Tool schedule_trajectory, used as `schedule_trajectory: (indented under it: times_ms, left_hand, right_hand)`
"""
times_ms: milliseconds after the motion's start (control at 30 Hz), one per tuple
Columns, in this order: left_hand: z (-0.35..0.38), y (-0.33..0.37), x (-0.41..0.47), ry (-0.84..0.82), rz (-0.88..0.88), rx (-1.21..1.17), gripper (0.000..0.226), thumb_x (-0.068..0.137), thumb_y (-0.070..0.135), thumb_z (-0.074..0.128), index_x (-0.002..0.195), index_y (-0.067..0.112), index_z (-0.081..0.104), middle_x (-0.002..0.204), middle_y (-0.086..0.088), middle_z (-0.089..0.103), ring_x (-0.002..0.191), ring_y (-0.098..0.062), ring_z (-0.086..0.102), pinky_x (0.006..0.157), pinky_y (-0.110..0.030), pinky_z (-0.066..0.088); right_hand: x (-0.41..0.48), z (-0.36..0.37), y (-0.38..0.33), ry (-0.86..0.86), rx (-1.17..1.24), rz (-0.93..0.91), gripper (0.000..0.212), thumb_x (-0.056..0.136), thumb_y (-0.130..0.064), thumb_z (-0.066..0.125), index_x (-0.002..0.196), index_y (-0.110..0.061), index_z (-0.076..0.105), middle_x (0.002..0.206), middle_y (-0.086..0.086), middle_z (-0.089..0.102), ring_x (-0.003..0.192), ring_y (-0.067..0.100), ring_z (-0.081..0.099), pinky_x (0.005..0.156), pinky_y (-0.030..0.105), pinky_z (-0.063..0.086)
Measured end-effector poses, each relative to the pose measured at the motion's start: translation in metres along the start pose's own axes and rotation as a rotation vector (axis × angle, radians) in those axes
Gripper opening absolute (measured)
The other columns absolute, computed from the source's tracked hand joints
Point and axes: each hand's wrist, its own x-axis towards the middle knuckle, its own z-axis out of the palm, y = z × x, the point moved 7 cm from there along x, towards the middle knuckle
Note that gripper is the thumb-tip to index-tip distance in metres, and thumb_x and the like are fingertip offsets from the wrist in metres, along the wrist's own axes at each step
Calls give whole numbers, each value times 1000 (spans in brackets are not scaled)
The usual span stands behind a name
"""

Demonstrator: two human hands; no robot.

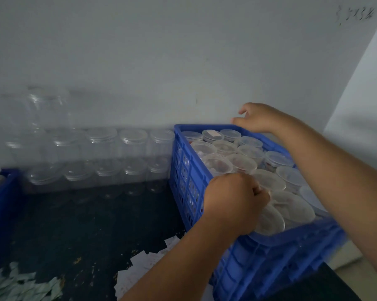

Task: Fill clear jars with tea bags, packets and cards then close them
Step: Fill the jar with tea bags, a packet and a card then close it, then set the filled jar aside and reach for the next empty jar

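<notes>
Lowest in the frame, loose white cards [144, 266] and greenish packets [20, 285] lie scattered on the dark table [85, 224]. Some cards reach right up to the foot of the blue crate [194, 177] at lower right. If the crate gets shoved, it would likely drag or crease those cards.

Just above, the left hand [235, 198] is balled tight, knuckles up, and pressed down among the lids at the crate's near-left corner. Its fingertips are hidden, so I cannot tell whether it actually pinches a lid or only bears on one.

The closed jars [218, 164] are packed rim to rim, filling the crate. The likeliest slip here is force. Wedging or twisting in so tight a row could pop a neighbouring lid or tip the nearest jar [270, 220] (it already looks canted, though the wide lens may be to blame).

Further up, the right hand [259, 120] hovers over the crate's far rim with fingers loosely curved, holding nothing. It does not steady the crate.

In the mid-left of the frame, empty jars [100, 153] are stacked against the wall [183, 61], just beside the crate. A sideways nudge of the crate could topple them.
</notes>
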Motion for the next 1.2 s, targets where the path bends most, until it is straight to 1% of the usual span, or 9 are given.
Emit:
schedule_trajectory:
  times_ms: [167,267,333,467,533,600,900,1100,1200]
  left_hand:
    - [-5,0,-3,23,-38,-51,43,101,51,60,72,20,67,66,5,72,62,-15,68,58,-36,55]
    - [-12,16,-8,73,94,175,21,107,28,55,105,13,70,105,-9,75,91,-27,70,69,-38,49]
    - [-22,19,-20,151,114,172,21,108,17,53,122,7,66,117,-13,69,107,-29,67,84,-37,48]
    - [-55,-2,-71,184,134,-204,33,99,-4,65,130,5,69,118,-10,73,97,0,66,84,-8,49]
    - [-73,-16,-96,218,122,-104,26,101,8,61,116,28,68,101,5,64,89,-5,56,87,-20,52]
    - [-91,-45,-125,297,20,-63,13,101,24,63,91,32,60,92,12,59,84,-7,56,78,-30,52]
    - [-86,-225,-277,156,-369,247,23,108,48,54,91,34,63,87,14,60,78,-6,57,70,-27,50]
    - [-68,-275,-308,132,-474,262,33,105,57,44,79,38,51,72,11,57,71,-6,57,59,-22,42]
    - [-66,-288,-306,131,-508,206,32,102,61,46,76,43,52,74,14,62,73,-1,60,52,-18,36]
  right_hand:
    - [-124,-12,-59,4,177,-254,52,87,-79,61,121,-40,70,120,-20,71,109,0,66,91,30,51]
    - [-196,-6,-78,106,244,-356,52,88,-79,57,122,-42,70,118,-26,69,110,-9,63,92,24,50]
    - [-234,1,-88,210,248,-405,47,93,-73,54,122,-40,70,118,-26,68,111,-8,61,94,22,50]
    - [-305,12,-120,549,295,-679,23,100,-38,65,111,-20,75,119,-11,68,115,6,61,107,25,45]
    - [-336,32,-136,627,332,-836,13,101,-26,68,101,-15,76,118,-3,69,114,12,63,107,25,44]
    - [-357,62,-148,567,386,-919,13,102,-27,69,100,-16,76,120,-2,68,115,13,63,104,25,44]
    - [-365,213,-193,75,529,-695,13,94,-43,73,98,-30,75,107,-23,64,100,-8,62,87,8,46]
    - [-321,268,-226,-245,594,-432,63,90,-79,55,146,-54,43,139,-39,43,129,-22,41,104,16,44]
    - [-260,249,-256,-264,691,-333,84,82,-83,56,155,-48,36,142,-24,46,125,-7,51,99,24,45]
